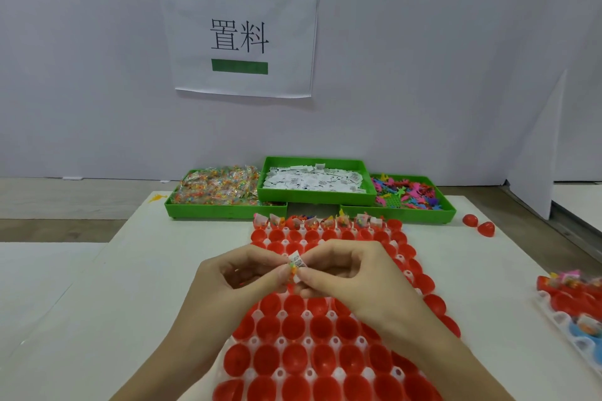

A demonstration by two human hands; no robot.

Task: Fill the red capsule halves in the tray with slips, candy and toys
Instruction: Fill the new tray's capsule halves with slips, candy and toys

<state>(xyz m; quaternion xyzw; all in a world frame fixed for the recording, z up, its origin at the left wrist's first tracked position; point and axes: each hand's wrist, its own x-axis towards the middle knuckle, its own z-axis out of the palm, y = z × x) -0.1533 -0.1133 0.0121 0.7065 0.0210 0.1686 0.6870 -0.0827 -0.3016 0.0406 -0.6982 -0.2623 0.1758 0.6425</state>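
Observation:
A white tray [335, 343] of red capsule halves [294, 325] lies in front of me; its farthest row [317, 222] holds slips, candy and toys, the other halves look empty. Above the tray's middle, my left hand [237, 280] and my right hand [345, 273] meet fingertip to fingertip. Together they pinch a white printed slip [298, 261] with a small colourful candy packet [291, 268] against it. Behind the tray stand three green bins: candy [218, 189] on the left, slips [314, 180] in the middle, toys [407, 194] on the right.
Two loose red capsule halves [479, 225] lie on the table right of the bins. A second tray [573, 306] with filled red and blue halves shows at the right edge. A white partition [534, 146] stands at the right, a paper sign [239, 36] hangs on the wall.

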